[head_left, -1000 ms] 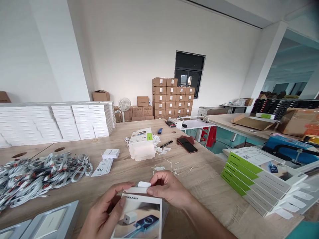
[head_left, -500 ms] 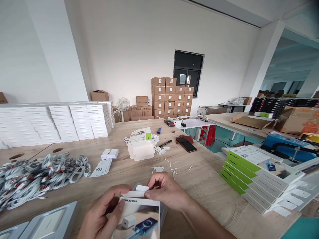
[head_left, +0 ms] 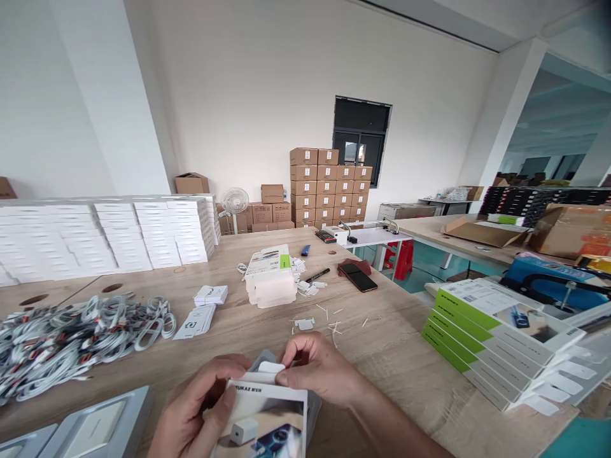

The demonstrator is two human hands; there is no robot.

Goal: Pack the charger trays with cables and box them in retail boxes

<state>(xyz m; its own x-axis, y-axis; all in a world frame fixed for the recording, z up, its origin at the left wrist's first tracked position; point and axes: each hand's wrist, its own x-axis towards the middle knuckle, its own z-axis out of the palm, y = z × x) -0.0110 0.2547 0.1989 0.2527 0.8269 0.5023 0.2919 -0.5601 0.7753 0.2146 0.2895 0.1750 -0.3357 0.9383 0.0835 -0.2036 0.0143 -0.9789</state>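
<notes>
A printed white carton [head_left: 267, 423] with a picture of a charger and phone is held upright at the bottom centre. My left hand [head_left: 203, 407] grips its left side, thumb on the front near the top corner. At the top edge, my right hand [head_left: 312, 369] pinches the end flap [head_left: 271, 369] between thumb and fingers. Behind the carton a grey tray [head_left: 312, 407] partly shows; whether it lies on the table I cannot tell. Grey trays [head_left: 102, 423] with a pale flat device in one lie to the left of my left hand.
White cables [head_left: 119, 324] are heaped at the left, beside stacked leaflets [head_left: 195, 318]. Flattened cartons [head_left: 270, 280], a phone [head_left: 358, 277] and paper scraps [head_left: 305, 323] lie farther back. Green-and-white cartons [head_left: 487, 343] are stacked at the right edge. White boxes [head_left: 105, 235] line the back left.
The flap at the carton's top has tilted slightly, with my right hand still on it. The carton has dipped a little; my left hand keeps its hold.
</notes>
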